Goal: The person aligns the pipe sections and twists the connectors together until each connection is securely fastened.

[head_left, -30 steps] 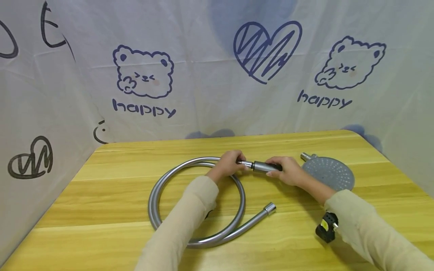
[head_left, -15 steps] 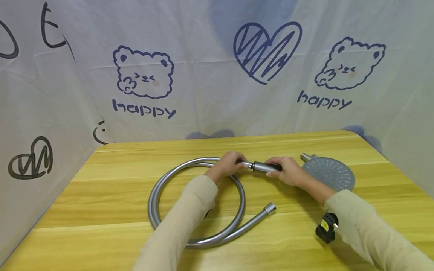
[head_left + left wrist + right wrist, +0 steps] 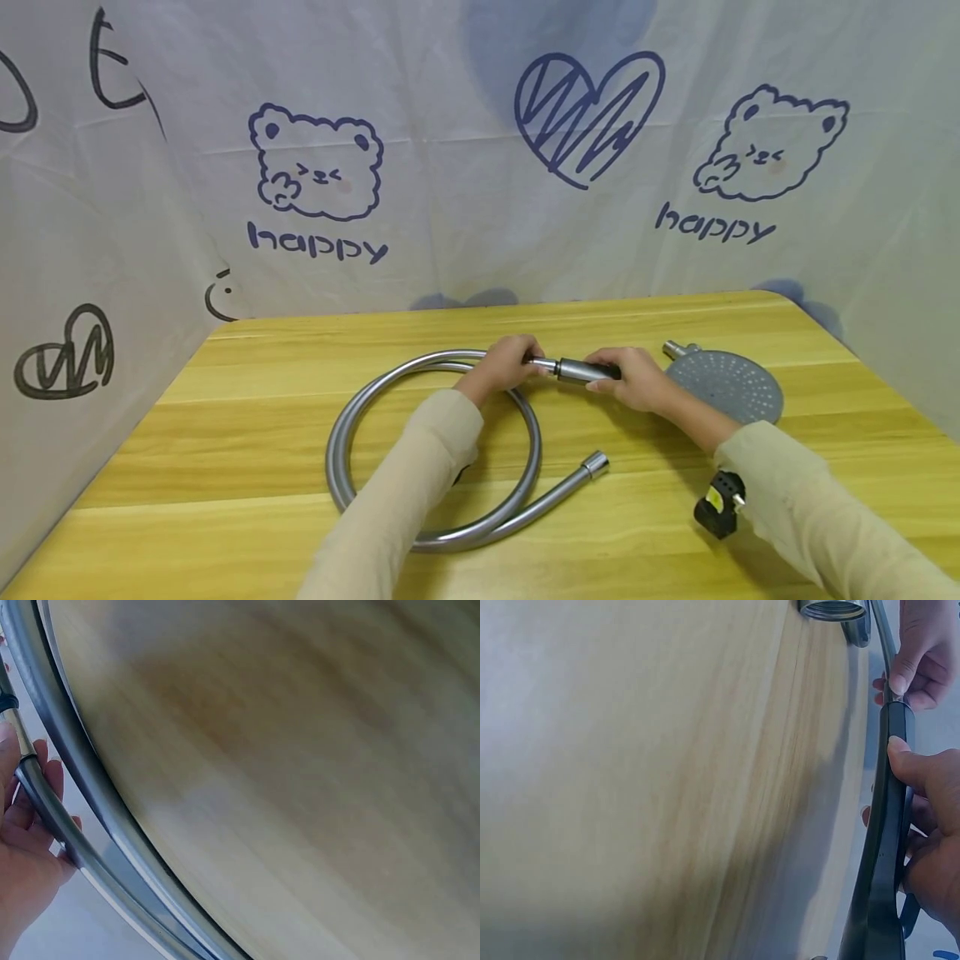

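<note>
My left hand (image 3: 510, 367) pinches a chrome end fitting of the silver shower hose (image 3: 536, 446); its thumb and fingers show round the fitting in the left wrist view. The fitting meets the narrow end of a grey and black shower handle (image 3: 581, 371). My right hand (image 3: 633, 379) grips that handle, thumb along its side in the right wrist view. There the handle (image 3: 885, 802) broadens away from the joint. A round grey shower head (image 3: 726, 383) with many small nozzles lies just beyond the right hand, which hides where the handle's far end lies.
The hose lies coiled in wide loops on the wooden table (image 3: 225, 433). Its loose end, a chrome nut (image 3: 596, 463), points right near the right forearm. A chrome connector (image 3: 677, 348) shows beside the shower head. White cloth walls (image 3: 450, 183) with drawings enclose the table.
</note>
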`<state>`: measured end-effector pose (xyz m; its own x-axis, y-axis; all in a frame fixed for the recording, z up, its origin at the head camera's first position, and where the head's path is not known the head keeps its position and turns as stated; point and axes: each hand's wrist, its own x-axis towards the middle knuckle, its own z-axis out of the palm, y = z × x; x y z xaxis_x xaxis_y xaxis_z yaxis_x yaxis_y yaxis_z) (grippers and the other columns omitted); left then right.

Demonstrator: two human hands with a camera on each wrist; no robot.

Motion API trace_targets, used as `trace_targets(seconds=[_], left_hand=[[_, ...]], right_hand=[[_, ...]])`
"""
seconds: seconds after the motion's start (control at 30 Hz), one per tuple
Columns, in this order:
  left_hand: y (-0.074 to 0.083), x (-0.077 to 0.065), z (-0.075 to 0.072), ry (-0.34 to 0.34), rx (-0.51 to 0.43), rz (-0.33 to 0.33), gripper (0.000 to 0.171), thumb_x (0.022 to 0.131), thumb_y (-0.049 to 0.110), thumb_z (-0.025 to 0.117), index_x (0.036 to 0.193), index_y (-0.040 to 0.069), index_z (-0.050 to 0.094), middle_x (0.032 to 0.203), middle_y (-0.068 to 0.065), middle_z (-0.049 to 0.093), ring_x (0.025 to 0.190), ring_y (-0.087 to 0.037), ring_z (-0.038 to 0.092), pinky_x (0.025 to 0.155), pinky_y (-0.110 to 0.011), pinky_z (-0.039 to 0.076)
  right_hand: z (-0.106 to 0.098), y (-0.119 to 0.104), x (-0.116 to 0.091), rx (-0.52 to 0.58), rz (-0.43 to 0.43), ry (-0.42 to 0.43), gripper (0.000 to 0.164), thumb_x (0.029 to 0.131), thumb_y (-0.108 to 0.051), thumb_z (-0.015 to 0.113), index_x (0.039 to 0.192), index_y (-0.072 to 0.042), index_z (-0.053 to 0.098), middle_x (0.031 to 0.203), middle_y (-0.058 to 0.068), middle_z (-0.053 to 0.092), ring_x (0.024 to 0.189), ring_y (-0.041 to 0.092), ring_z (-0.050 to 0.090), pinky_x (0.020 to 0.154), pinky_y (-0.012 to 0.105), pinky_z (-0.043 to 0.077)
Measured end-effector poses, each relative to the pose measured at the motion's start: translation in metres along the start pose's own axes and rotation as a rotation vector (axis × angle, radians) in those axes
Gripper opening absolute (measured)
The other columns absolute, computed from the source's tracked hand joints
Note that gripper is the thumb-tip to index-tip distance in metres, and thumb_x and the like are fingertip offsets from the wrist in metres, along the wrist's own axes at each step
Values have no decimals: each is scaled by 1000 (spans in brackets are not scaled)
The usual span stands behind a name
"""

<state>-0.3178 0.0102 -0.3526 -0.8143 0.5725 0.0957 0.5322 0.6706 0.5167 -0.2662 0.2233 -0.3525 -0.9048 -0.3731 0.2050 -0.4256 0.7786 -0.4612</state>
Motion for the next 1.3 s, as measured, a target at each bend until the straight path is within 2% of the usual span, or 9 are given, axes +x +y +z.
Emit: trace_targets(seconds=[0.23,0.37,0.53,0.77,1.1,1.3], left_hand=[[1,-1,0,13,-36,5,20,84,14,67,96,0,61,93,-12,65,81,-18,56,73,-24,47],[1,-1,-1,0,-56,19,25,84,13,68,101,-3,62,97,-15,66,87,-22,61,78,-26,49],[0,-1,-3,-33,-32,51,32,87,15,65,111,-6,62,104,-18,66,95,-25,62,85,-30,50],[-1,-1,-3,-36,29,118,22,90,15,60,102,-3,67,95,-14,69,77,-16,55,69,-22,44],[0,1,1,-15,18,93,22,88,16,63,99,-2,68,96,-14,69,84,-20,60,74,-24,47],[0,2,0,-6,18,84,22,88,16,63,99,-2,68,95,-13,69,83,-19,59,73,-23,46]], right_hand=[[0,-1,1,4,0,-9,32,83,-11,69,110,3,63,101,19,67,82,24,60,72,39,50],[0,-1,-1,16,1,-10,32,82,-10,69,110,3,63,99,19,67,81,23,60,71,38,49],[0,-1,-1,16,14,-14,32,82,-10,69,111,4,63,101,19,67,82,23,60,72,38,49],[-1,-1,0,23,26,-26,33,83,-11,68,112,3,62,102,19,66,82,23,59,70,36,48],[0,5,-2,31,-2,-13,34,82,-10,69,112,5,63,103,20,67,82,22,60,70,34,48],[0,5,-2,53,5,-14,37,82,-10,69,115,6,62,109,24,65,85,23,62,70,34,50]])
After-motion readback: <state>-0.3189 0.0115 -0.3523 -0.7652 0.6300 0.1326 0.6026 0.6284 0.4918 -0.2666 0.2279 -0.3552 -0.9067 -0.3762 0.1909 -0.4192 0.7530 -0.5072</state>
